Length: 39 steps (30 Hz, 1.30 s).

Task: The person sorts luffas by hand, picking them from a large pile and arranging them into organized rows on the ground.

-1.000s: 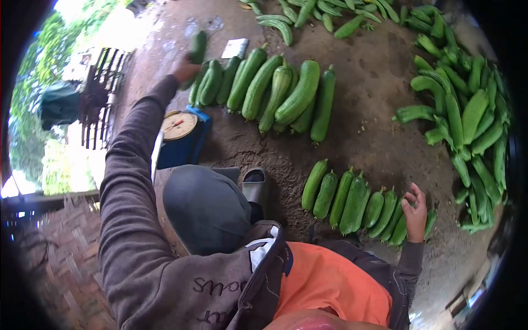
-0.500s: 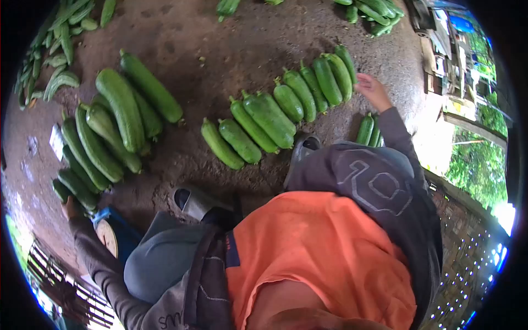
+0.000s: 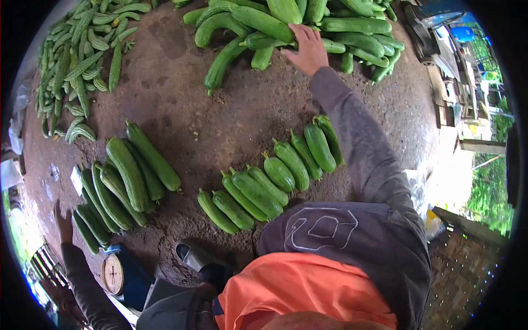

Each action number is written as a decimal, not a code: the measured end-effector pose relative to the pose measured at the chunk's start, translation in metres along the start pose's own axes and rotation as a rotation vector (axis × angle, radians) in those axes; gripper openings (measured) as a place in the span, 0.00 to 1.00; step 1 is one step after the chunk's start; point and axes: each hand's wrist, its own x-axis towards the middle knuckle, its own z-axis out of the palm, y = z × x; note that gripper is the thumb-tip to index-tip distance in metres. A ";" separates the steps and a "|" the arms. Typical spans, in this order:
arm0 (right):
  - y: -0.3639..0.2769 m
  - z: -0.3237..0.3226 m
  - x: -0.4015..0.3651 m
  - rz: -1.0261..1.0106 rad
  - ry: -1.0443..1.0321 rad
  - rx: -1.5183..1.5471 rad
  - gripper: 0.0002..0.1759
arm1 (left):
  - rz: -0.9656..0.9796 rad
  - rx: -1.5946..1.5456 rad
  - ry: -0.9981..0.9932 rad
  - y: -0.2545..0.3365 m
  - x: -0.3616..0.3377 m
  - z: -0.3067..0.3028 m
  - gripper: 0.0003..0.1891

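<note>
My right hand [image 3: 309, 50] reaches out to a heap of long green gourds [image 3: 258, 22] at the far side, its fingers spread against the end of one gourd. At the left, my left hand [image 3: 64, 224] is beside the near end of a row of gourds [image 3: 113, 201], fingers stretched out and holding nothing. Another row of smooth green gourds [image 3: 256, 192] lies side by side on the ground in front of me, partly covered at its right end by my right sleeve [image 3: 363, 132].
A round-dial scale [image 3: 113, 274] stands by my left leg. Curved, ridged green vegetables [image 3: 82, 52] are piled at the far left on the brown floor [image 3: 181, 99]. Wooden items [image 3: 445, 60] line the right edge. A woven wall [image 3: 467, 275] is at the lower right.
My right hand has gone from the right end of the middle row to the far heap. My left hand has come away from the left row's end gourd. The view has shifted farther forward.
</note>
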 end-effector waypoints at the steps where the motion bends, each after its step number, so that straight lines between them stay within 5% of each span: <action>1: -0.005 0.004 0.010 0.066 0.002 -0.030 0.32 | 0.124 0.015 0.019 0.073 0.018 0.000 0.29; 4: -0.013 0.016 0.023 0.211 0.010 -0.049 0.31 | 0.234 -0.065 -0.062 0.294 0.043 0.012 0.28; 6: -0.009 0.024 0.018 0.236 0.031 0.024 0.30 | 0.410 -0.163 -0.107 0.379 0.051 0.038 0.26; 7: -0.004 0.033 0.011 0.282 0.067 0.190 0.30 | 0.341 -0.219 -0.179 0.431 0.048 0.046 0.25; 11: -0.059 -0.012 -0.031 0.782 -0.424 1.248 0.29 | -0.054 -1.168 -0.520 0.560 0.032 0.110 0.27; 13: -0.103 -0.034 -0.076 0.941 -0.576 1.548 0.27 | -0.185 -1.567 -0.524 0.597 0.022 0.150 0.27; 16: -0.138 -0.077 -0.145 1.067 -0.780 1.757 0.27 | -0.124 -1.902 -0.497 0.627 -0.015 0.168 0.23; 21: -0.124 -0.089 -0.292 1.205 -0.781 1.526 0.28 | -0.269 -1.275 -0.616 0.648 -0.090 0.189 0.19; 24: -0.128 -0.112 -0.312 1.103 -0.916 0.969 0.25 | -0.047 -0.933 -0.570 0.660 -0.102 0.222 0.21; 27: -0.113 -0.112 -0.306 0.486 -0.789 0.710 0.21 | 0.024 -0.713 -0.435 0.664 -0.101 0.236 0.26; 30: -0.076 -0.106 -0.234 0.442 -0.656 0.745 0.18 | 0.045 -0.509 -0.454 0.662 -0.099 0.232 0.27; 32: -0.036 -0.080 -0.170 0.170 -0.258 0.551 0.16 | 0.071 -0.453 -0.465 0.662 -0.097 0.228 0.28; 34: 0.001 -0.060 -0.098 0.053 -0.106 0.197 0.17 | 0.115 -0.398 -0.484 0.663 -0.095 0.224 0.29; 38: 0.008 -0.009 -0.008 -0.421 -0.027 -0.245 0.26 | 0.171 -0.295 -0.506 0.651 -0.093 0.209 0.27; 39: -0.006 -0.005 0.003 -0.413 -0.172 -0.383 0.28 | 0.177 -0.265 -0.545 0.649 -0.091 0.205 0.26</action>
